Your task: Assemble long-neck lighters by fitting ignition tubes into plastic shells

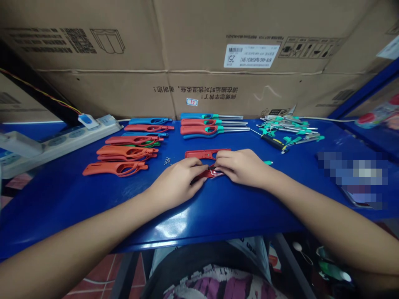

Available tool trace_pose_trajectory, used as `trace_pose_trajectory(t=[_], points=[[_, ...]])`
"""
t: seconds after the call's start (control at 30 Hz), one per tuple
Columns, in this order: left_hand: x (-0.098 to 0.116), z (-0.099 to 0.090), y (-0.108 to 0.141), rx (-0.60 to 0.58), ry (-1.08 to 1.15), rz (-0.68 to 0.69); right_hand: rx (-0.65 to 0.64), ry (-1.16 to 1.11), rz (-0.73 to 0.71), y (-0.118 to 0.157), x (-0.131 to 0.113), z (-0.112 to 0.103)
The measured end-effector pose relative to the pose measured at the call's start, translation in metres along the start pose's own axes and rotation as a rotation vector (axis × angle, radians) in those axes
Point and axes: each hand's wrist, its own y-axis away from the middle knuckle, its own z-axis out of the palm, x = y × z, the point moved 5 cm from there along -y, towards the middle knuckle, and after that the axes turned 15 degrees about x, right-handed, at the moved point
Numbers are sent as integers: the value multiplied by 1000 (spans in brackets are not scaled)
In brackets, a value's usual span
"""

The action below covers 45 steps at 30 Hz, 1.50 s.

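Observation:
Low over the blue table, both my hands meet at a red lighter handle half (205, 174) with thin white wires in it. My left hand (179, 180) has its fingers closed around the left end of this shell. From the other side, my right hand (245, 168) pinches at the wires and small parts inside, its fingertips partly hiding them. Just behind them lies another red handle half (199, 154), flat on the table. A green nozzle piece (268, 162) shows beyond my right hand. Small screws (167, 160) lie loose to the left.
Orange, red, blue and green handles (114, 168) lie stacked at left, beside a white power strip (75, 141). Lighters with metal tubes (202, 130) lie at the back. Right of them are green-and-metal inner parts (286, 124) and a screwdriver (272, 142). Cardboard (193, 62) stands behind.

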Motion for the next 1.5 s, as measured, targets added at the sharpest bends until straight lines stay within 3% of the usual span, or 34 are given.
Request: trace_pose_trajectory(t=[0.2,0.43,0.53,0.63,0.73,0.83,0.97,1.07,1.17,1.3,1.5], points=[[5,2,2,-6,-98,63,-10,12,47,-1,0,-1],[15,2,0,-35,-185,93,48,-237,229,0,10,-1],[10,1,1,14,-94,72,40,-278,195,0,10,-1],[8,2,2,24,-59,84,17,-140,95,-1,3,-2],[11,3,2,-17,-127,101,-41,56,-18,-1,-8,-3],[15,1,1,-69,-192,90,-67,97,-23,-1,-12,-6],[15,-1,2,-101,-190,69,-10,-192,76,0,-5,-16],[13,-2,3,-110,-183,76,-82,-410,71,2,-2,-16],[13,-3,4,-102,-164,81,-142,-451,53,3,-1,-10],[12,-3,3,-95,-152,72,-96,-482,94,2,1,-8],[9,-2,4,-78,-78,31,-151,-642,368,5,15,-10]])
